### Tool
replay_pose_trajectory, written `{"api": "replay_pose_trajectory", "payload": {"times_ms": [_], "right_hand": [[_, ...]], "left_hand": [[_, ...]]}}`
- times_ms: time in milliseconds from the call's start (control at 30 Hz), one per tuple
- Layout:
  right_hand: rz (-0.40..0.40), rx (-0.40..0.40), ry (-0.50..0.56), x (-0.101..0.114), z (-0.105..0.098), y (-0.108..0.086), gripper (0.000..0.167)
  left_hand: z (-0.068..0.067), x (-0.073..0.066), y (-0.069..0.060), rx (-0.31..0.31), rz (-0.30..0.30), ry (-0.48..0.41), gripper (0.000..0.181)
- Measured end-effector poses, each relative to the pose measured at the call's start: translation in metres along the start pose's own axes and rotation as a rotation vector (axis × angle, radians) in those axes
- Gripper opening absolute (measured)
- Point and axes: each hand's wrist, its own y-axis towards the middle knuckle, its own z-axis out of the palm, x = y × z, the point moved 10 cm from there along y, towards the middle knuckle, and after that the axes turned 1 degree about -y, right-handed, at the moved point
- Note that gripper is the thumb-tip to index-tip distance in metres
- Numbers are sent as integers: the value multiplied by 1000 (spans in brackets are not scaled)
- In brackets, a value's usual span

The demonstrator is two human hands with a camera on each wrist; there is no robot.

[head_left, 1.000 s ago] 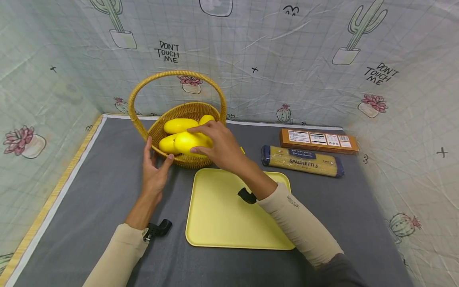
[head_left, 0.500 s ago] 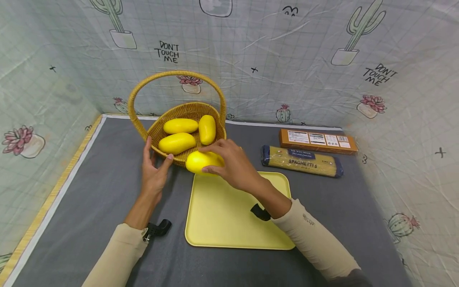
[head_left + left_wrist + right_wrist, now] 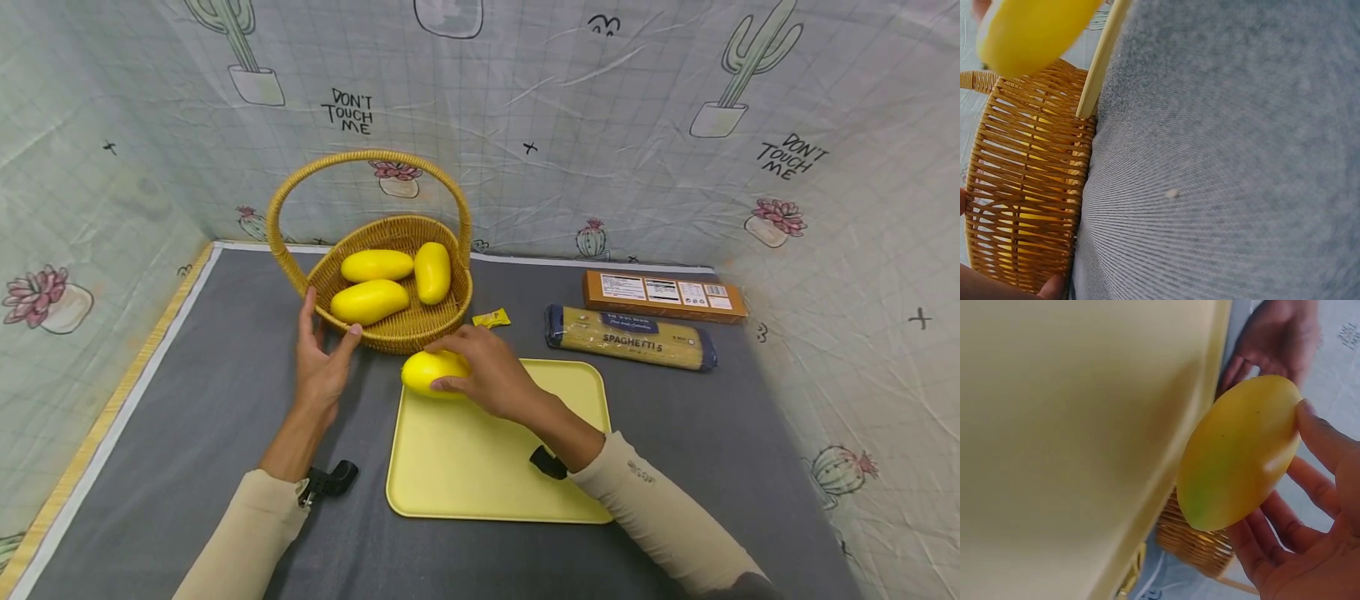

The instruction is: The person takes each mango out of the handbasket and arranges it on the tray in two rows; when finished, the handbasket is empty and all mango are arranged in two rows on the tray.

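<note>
Between its thumb and fingers, the right hand (image 3: 495,375) pinches a yellow mango (image 3: 431,372) above the yellow tray's (image 3: 487,467) far left corner. In the right wrist view the mango (image 3: 1241,453) shows a green patch and is clear of the tray (image 3: 1072,437). At the front left of the wicker basket (image 3: 390,333), the left hand (image 3: 321,371) rests thumb and fingers on the rim. Three yellow mangoes lie in the basket, one (image 3: 432,273) upright at the right, two (image 3: 377,265) lying sideways at the left. The left wrist view shows the basket's woven side (image 3: 1029,181).
A small yellow wrapped packet (image 3: 492,318) lies right of the basket. Farther right are a spaghetti pack (image 3: 633,337) and, behind it, a flat brown box (image 3: 666,296). A printed cloth wall (image 3: 525,192) stands behind the grey table surface (image 3: 187,417).
The right hand has lifted one mango out of the basket and carried it toward the viewer, over the tray's corner. The small packet has come into view. The left hand has stayed on the rim.
</note>
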Motion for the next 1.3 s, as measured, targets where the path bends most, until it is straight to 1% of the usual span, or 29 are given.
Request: {"api": "replay_pose_trajectory", "payload": {"times_ms": [133, 267, 600, 700, 800, 1000, 1200, 1300], "right_hand": [[9, 26, -30, -4, 11, 2, 49], [-1, 34, -47, -5, 17, 4, 50], [8, 59, -78, -3, 19, 7, 47], [5, 49, -88, -3, 17, 7, 45], [5, 15, -80, -2, 11, 6, 44], [-17, -85, -33, 1, -9, 8, 41], [-58, -198, 31, 2, -31, 22, 41], [-78, -233, 40, 3, -39, 33, 43]], "left_hand": [[0, -1, -1, -3, 6, 6, 90], [1, -2, -1, -4, 6, 6, 89], [0, -1, -2, -7, -9, 20, 88], [0, -1, -2, -12, -13, 30, 88], [0, -2, -1, -13, -10, 34, 89], [-1, -2, -1, -15, -13, 34, 89], [0, -2, -1, -14, -12, 36, 88], [0, -1, -1, -9, -8, 33, 89]]}}
